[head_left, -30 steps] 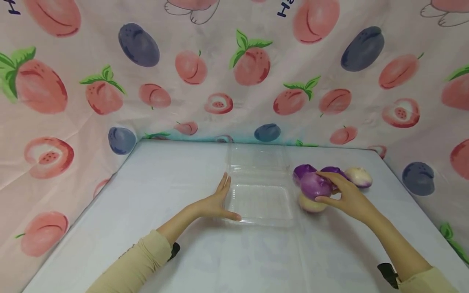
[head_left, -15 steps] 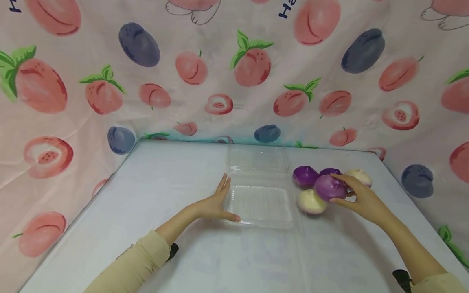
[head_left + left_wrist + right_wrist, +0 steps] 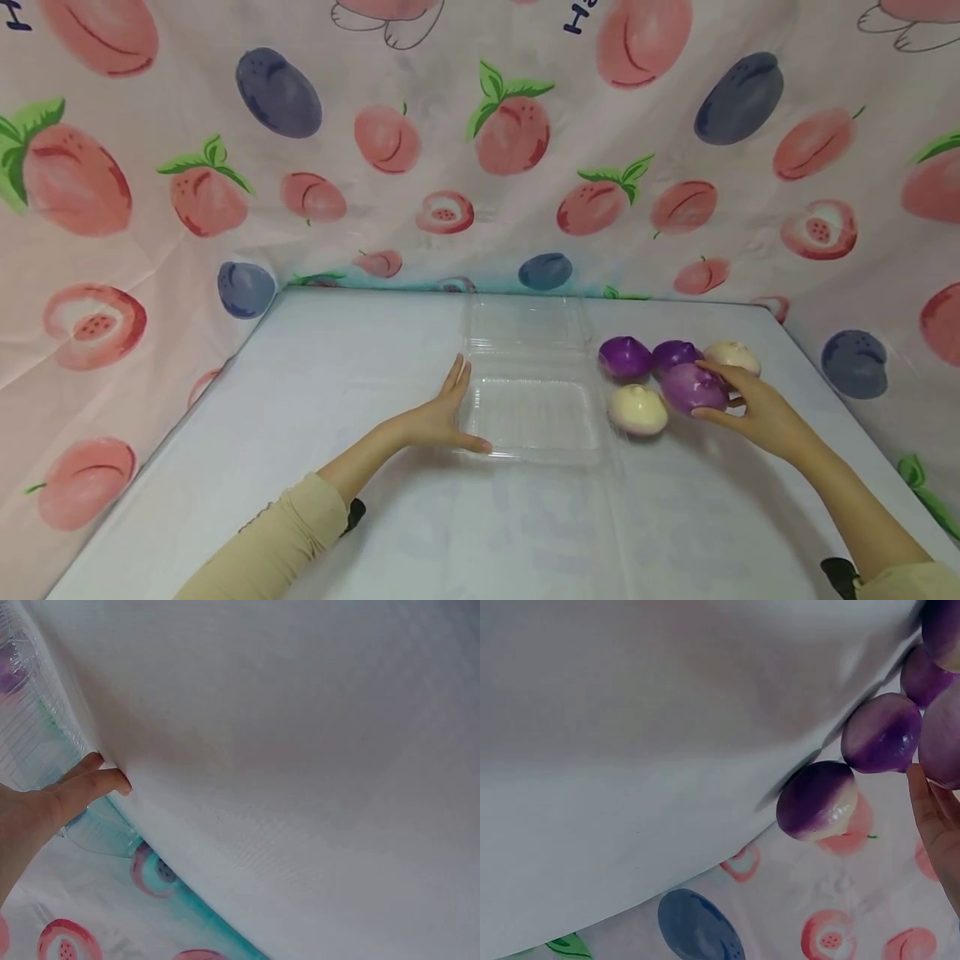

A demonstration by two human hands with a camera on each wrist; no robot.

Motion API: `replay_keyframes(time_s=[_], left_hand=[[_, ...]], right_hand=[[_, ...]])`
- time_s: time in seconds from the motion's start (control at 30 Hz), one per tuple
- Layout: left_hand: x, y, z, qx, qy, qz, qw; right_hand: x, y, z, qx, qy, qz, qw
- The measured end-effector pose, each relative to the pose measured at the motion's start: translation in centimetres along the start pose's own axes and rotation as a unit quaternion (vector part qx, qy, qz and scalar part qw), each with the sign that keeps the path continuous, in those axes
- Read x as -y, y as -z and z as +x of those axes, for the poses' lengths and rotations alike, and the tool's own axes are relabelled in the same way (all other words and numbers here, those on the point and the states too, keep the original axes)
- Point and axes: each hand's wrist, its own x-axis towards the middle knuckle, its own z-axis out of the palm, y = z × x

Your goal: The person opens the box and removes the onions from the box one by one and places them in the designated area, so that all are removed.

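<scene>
My right hand point(image 3: 757, 408) grips a light purple onion point(image 3: 692, 390) from its right side, thumb in front and fingers behind. The right wrist view shows my fingertips against this onion point(image 3: 941, 742). Close around it sit a cream onion point(image 3: 637, 408), two dark purple onions, one at left point(image 3: 626, 357) and one behind point(image 3: 675, 357), and a cream-topped onion point(image 3: 733, 357) at the right. My left hand point(image 3: 435, 418) lies spread along the left edge of a clear plastic clamshell box point(image 3: 536, 417), with its thumb at the front rim. The box's lid point(image 3: 528, 323) is folded back.
A white-covered table point(image 3: 360, 350) carries everything. Peach-printed cloth point(image 3: 450, 125) hangs behind it and along both sides. Both forearms reach in from the front, with cream sleeves point(image 3: 277, 533) and dark wrist straps.
My right hand has moved the light purple onion to the right, from in front of the cream onion to beside it, uncovering that one. My left hand stays at the box.
</scene>
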Motion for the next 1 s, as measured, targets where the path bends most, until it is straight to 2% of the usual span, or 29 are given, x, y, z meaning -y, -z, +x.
replay_keyframes(time_s=[0.4,0.57,0.87,1.0], left_hand=[[0.1,-0.1,0.0,0.002,-0.007,0.004,1.0],[-0.1,0.2,-0.1,0.0,-0.007,0.009,0.9999],[0.0,0.2,-0.1,0.001,-0.01,0.002,0.9999],[0.1,0.0,0.0,0.0,-0.016,0.003,0.9999]], right_hand=[[-1.3,-0.5,-0.1,0.021,-0.001,0.022,0.9995],[-1.6,-0.6,0.1,0.025,-0.002,0.014,0.9996],[-1.8,-1.1,0.2,0.056,-0.009,0.032,0.9979],[-2.1,-1.2,-0.1,0.056,0.0,0.014,0.9983]])
